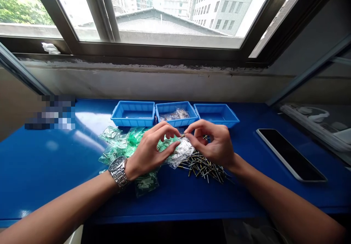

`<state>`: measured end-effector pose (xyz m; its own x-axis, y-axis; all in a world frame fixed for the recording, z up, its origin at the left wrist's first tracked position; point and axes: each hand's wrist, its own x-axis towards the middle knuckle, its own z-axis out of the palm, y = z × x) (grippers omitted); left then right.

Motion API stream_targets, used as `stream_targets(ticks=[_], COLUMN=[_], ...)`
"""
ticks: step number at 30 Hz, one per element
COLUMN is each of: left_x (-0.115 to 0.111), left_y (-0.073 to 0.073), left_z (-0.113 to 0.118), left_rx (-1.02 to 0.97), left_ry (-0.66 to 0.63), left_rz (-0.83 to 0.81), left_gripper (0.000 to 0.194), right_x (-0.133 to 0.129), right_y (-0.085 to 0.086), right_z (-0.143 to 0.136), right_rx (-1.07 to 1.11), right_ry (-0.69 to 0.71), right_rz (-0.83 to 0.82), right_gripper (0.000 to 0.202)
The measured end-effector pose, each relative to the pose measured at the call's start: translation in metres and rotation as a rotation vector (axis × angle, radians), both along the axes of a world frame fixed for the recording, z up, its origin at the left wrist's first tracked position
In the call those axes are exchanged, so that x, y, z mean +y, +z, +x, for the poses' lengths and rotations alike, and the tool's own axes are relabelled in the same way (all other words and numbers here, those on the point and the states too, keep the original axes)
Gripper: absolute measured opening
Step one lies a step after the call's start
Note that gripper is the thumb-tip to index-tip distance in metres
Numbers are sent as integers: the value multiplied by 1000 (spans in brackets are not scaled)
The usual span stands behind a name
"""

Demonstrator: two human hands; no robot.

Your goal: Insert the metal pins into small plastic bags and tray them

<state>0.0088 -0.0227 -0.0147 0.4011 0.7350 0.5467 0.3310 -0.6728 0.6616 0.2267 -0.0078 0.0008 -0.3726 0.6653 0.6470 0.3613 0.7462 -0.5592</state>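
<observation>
Daylight (rather bright) enters through a dark-framed window point(175, 50) above a pale wall point(175, 83).

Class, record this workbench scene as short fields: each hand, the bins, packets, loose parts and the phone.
Left hand: finger and thumb apart, above the packets
Right hand: fingertips pinching a small part
Wrist: metal watch, left arm
Bins: three blue, in a row; middle bin holds clear packets
Packets: green packets in a heap, left of the loose pins
Loose parts: thin metal pins, piled near right hand
Phone: far right, screen dark
</observation>
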Motion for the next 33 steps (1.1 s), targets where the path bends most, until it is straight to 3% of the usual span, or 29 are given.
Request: stream_targets(ticks=[6,12,16,21,29,33], left_x=[0,0,1,1,0,0], left_y=[0,-1,-2,-2,-1,-1], left_z=[0,0,0,0,0,0], left_rx=[33,59,58,45,80,82], left_ry=[23,-14,-24,-40,-64,-63], left_rz=[-30,-44,-47,-46,-32,-37], left_gripper=[9,9,8,10,12,11], right_x=[33,53,47,40,48,47], right_y=[19,20,30,39,11,10], right_z=[40,66,72,84,90,84], right_rx=[-133,-361,-438,-763,-771,-803], right_ry=[-502,-645,-514,-154,-203,-201], right_rz=[46,-53,-135,-552,-540,-550], right_gripper=[9,7,17,25,13,7])
